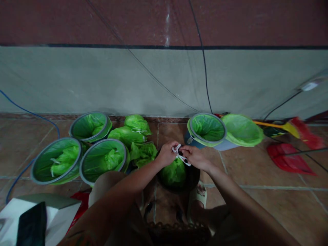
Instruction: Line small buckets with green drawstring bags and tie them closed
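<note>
Closest in, bottom left: a white box [58, 208] with a dark flat object [32, 225] on top, and a scrap of red [81, 201] behind. Then a bare knee, two forearms, and a sandalled foot [197, 194] on the tiled floor [256, 205].

Just past the foot: a dark bin [192, 180], low and round, with a bunched green bag [174, 173] inside. Both hands meeting directly over its mouth.
- Left hand [167, 154] curled shut, fingertips pinching the looped end of the white drawstring [180, 154].
- Right hand [196, 158] closed in the same kind of pinch, on the cord's lower strand.
- Runs crosswise from one hand to the other, dipping toward the right (taut or slack: too small to tell).
- Bag straight below the knuckles, close under them. Neither hand plainly nearer, though the left is perhaps a shade more over the bag's middle.

Farther left: three grey-rimmed bins [57, 160] [104, 159] [89, 125], each lined in green. Between these and the left hand, loose tied bags [138, 123] on the floor.

Farther right: a lined bin [207, 128], touching or just beside a second bin [242, 130] draped in green. Beyond those, a yellow-handled broom [275, 125] and a red dustpan [287, 159].

Farthest: the grey wall [102, 78], with black cables [203, 68] hanging down it and a blue cable [25, 111] at left.
</note>
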`<move>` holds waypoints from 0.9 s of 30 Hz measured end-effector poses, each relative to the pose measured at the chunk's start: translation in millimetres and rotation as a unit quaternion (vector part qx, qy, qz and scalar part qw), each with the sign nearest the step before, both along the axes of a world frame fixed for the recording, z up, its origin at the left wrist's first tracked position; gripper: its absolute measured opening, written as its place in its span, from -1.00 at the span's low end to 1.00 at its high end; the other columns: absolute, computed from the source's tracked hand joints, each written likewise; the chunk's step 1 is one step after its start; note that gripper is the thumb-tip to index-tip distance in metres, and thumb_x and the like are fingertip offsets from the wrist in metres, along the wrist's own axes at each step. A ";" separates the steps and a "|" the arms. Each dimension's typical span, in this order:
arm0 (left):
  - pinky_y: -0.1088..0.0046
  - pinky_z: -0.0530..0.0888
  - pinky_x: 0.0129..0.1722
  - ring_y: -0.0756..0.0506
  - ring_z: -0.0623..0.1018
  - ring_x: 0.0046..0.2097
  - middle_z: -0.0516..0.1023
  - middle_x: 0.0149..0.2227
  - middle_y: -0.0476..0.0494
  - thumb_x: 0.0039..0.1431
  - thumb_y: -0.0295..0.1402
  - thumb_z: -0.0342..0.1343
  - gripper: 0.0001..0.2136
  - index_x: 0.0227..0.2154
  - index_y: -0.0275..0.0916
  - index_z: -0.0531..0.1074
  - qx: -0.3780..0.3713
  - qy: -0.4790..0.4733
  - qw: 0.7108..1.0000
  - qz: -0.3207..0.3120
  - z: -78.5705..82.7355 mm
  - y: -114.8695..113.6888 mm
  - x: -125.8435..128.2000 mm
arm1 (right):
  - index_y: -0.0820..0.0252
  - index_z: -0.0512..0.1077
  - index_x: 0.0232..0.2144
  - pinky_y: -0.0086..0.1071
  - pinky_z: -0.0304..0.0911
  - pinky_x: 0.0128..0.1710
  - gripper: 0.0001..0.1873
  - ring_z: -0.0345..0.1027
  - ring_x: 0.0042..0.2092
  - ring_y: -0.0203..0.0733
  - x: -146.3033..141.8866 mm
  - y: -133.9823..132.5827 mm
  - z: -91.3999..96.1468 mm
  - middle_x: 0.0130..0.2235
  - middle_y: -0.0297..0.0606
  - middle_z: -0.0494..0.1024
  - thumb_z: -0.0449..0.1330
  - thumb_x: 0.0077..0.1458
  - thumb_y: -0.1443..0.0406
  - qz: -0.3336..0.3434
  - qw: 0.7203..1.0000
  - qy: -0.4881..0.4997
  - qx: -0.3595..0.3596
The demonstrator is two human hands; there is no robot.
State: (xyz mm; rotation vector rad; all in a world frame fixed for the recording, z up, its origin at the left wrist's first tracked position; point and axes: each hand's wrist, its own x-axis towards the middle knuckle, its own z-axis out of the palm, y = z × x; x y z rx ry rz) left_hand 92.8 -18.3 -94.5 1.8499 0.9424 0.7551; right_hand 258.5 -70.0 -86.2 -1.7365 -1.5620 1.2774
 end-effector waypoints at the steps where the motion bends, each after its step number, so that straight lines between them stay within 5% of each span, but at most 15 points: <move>1: 0.57 0.33 -0.36 0.05 0.39 -0.40 0.42 -0.45 0.06 0.02 -0.53 0.02 -0.86 -0.36 -0.25 0.43 -0.018 -0.006 1.000 -0.001 -0.7 -1.2 0.6 | 0.14 0.46 -0.34 -0.49 0.09 -0.59 -0.72 0.21 -0.59 -0.36 -0.6 -0.1 1.0 -0.49 -0.34 0.48 0.00 0.12 0.15 -0.004 1.000 0.010 -0.009; 7: 0.59 0.35 -0.35 0.06 0.41 -0.39 0.44 -0.45 0.06 0.01 -0.49 0.04 -0.91 -0.39 -0.25 0.41 -0.066 -0.022 0.998 0.009 -0.8 -2.8 1.4 | 0.22 0.49 -0.42 -0.51 0.04 -0.62 -0.68 0.15 -0.61 -0.42 -2.9 -0.9 9.8 -0.47 -0.32 0.49 0.13 0.01 0.08 -0.033 0.995 0.081 -0.038; 12: 0.59 0.31 -0.43 0.07 0.38 -0.47 0.42 -0.55 0.07 0.01 -0.40 0.09 -0.92 -0.48 -0.29 0.44 -0.110 -0.041 0.992 -0.049 -7.1 4.8 -2.8 | 0.24 0.51 -0.49 -0.51 0.06 -0.60 -0.66 0.18 -0.58 -0.39 -0.9 0.4 8.0 -0.53 -0.32 0.48 0.18 -0.03 0.06 -0.040 0.995 0.087 -0.034; 18: 0.58 0.29 -0.45 0.06 0.37 -0.49 0.42 -0.58 0.05 0.08 -0.33 0.06 -0.81 -0.54 -0.30 0.46 -0.104 0.022 0.994 -0.039 -11.5 10.8 -5.6 | 0.17 0.55 -0.44 -0.48 0.17 -0.48 -0.75 0.34 -0.46 -0.29 4.0 2.5 8.5 -0.48 -0.30 0.54 0.05 0.05 0.31 -0.018 0.990 -0.139 0.011; 22: 0.57 0.29 -0.47 0.03 0.42 -0.48 0.48 -0.56 0.00 0.13 -0.33 0.03 -0.80 -0.49 -0.30 0.49 -0.101 0.101 0.989 0.037 -6.7 13.4 -13.1 | 0.16 0.58 -0.44 -0.44 0.16 -0.41 -0.73 0.42 -0.35 -0.22 5.8 0.8 42.9 -0.39 -0.22 0.60 0.06 0.08 0.35 -0.007 0.942 -0.334 -0.037; 27: 0.55 0.29 -0.49 0.01 0.43 -0.51 0.51 -0.56 -0.05 0.14 -0.34 0.01 -0.78 -0.50 -0.30 0.50 -0.140 0.214 0.967 0.001 -12.1 16.9 -22.1 | 0.11 0.58 -0.33 -0.43 0.23 -0.31 -0.71 0.47 -0.27 -0.19 3.3 -3.3 74.3 -0.29 -0.24 0.62 0.04 0.17 0.31 0.013 0.927 -0.367 -0.082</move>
